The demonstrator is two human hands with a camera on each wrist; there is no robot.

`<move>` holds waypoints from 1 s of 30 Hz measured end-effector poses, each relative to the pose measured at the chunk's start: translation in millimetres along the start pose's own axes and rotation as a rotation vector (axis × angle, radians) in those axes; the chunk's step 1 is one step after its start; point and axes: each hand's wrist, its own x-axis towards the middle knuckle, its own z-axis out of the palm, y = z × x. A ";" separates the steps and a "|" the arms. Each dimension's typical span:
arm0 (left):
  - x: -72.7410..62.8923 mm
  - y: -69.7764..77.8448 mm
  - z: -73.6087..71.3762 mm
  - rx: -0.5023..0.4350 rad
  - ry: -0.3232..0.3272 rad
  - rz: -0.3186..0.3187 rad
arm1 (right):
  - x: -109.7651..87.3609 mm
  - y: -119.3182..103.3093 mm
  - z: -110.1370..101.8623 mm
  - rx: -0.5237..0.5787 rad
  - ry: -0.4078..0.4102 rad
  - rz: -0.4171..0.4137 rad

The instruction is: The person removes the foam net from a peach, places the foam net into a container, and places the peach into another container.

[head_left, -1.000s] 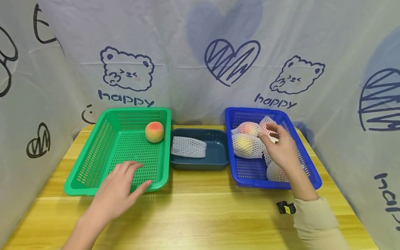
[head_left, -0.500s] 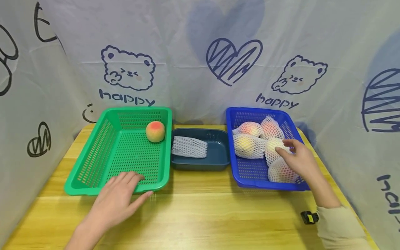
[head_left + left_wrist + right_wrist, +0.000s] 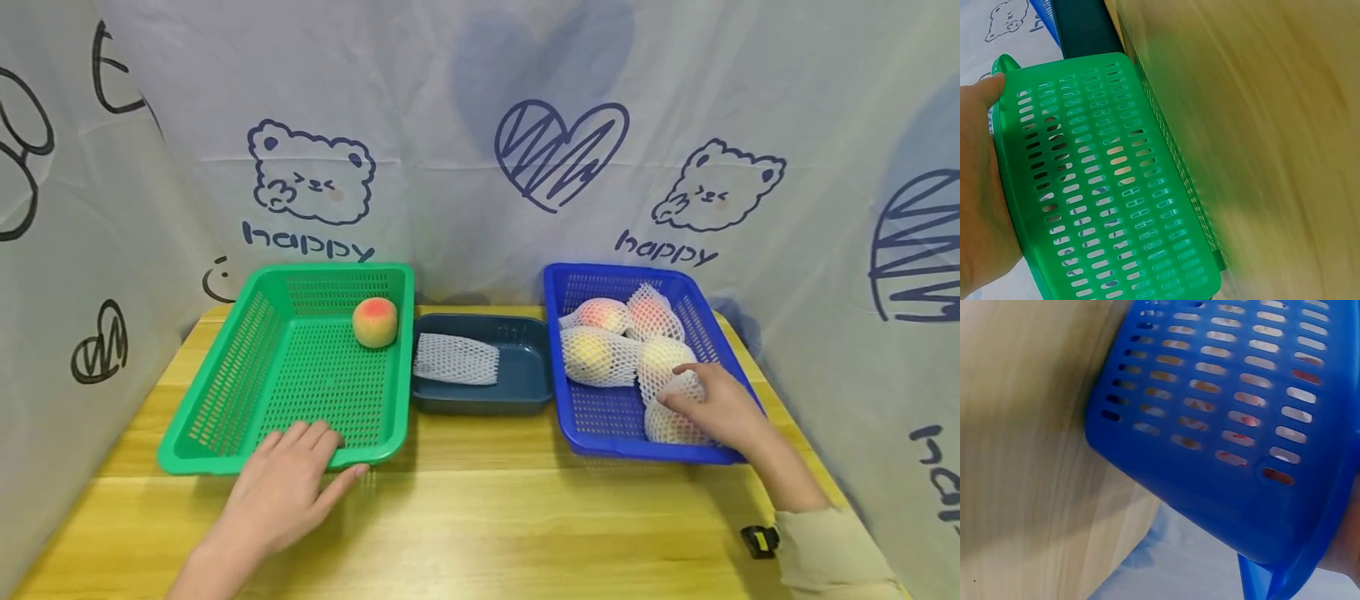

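Tabletop (image 3: 540,533): left hand (image 3: 285,492) grips green basket (image 3: 406,358) with peach (image 3: 375,323); loose right hand (image 3: 723,408) over blue basket's (image 3: 622,447) fruit (image 3: 666,423).

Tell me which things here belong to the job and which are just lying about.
Likely part of the job:
Blue basket holding net-wrapped fruit; right hand at the front piece
Green basket holding a bare peach; left hand on it
Dark tray holding a net sleeve

Probably just around:
Table
Printed cloth
Black gadget by the right cuff

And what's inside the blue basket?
Five fruits in white nets. The right hand covers part of the front one. Whatever is under the fruits can't be seen, because they cover it.
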 end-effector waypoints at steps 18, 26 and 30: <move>-4.1 -0.6 5.1 0.003 0.025 -0.013 | 3.5 1.6 13.4 -0.022 -0.115 -0.126; -2.9 -1.5 5.0 0.009 0.041 -0.006 | 5.6 6.9 12.5 0.048 -0.194 -0.126; -2.2 -1.2 5.0 0.010 0.040 -0.006 | 5.2 10.1 12.4 0.061 -0.167 -0.131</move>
